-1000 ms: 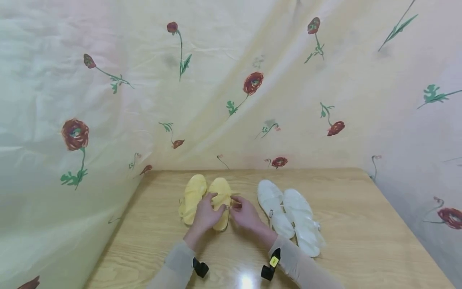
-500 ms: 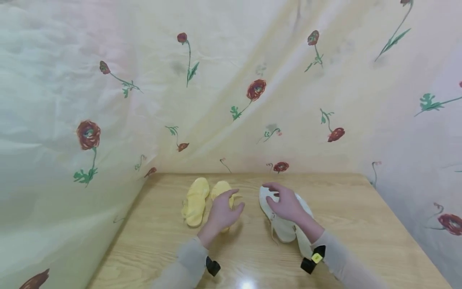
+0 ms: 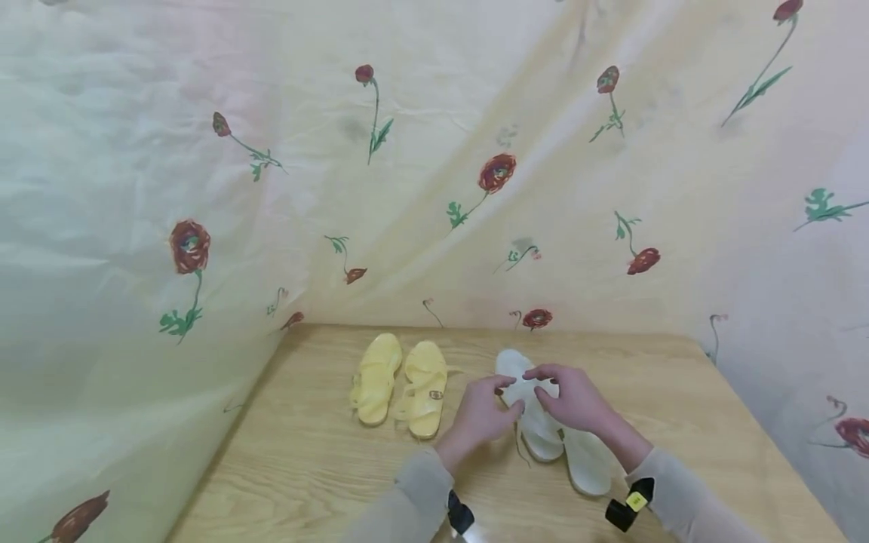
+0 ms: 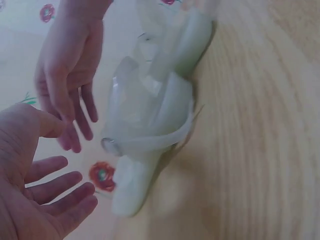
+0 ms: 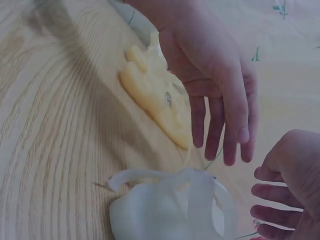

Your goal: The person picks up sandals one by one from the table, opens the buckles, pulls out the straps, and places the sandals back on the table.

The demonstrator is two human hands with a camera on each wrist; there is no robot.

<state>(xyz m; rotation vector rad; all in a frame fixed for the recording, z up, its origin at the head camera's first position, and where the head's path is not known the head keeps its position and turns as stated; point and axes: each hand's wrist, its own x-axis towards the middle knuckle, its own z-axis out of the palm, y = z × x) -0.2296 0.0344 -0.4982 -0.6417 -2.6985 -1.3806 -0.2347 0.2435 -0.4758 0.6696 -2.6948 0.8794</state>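
Observation:
Two white sandals lie on the wooden table, right of centre in the head view. Over the nearer-left white sandal [image 3: 541,441] hover both hands. My left hand [image 3: 483,413] is at its left side, fingers spread and loosely bent, holding nothing. My right hand [image 3: 575,398] reaches over it from the right, fingers relaxed, and partly hides the other white sandal [image 3: 589,469]. In the left wrist view, a strap with a round metal buckle [image 4: 111,146] crosses the white sandal. Both hands appear apart from the sandal in the wrist views, their fingers loose.
Left of the hands, two yellow sandals [image 3: 377,381] [image 3: 425,396] stand side by side, a metal buckle [image 3: 436,394] showing on the right one. Behind the wooden table [image 3: 305,460] and along its sides hangs a pale curtain [image 3: 407,188] with red flowers.
Both hands have let go of the right yellow sandal's strap and moved right to the white sandals. The right hand went first; the left followed. The yellow sandals are now uncovered.

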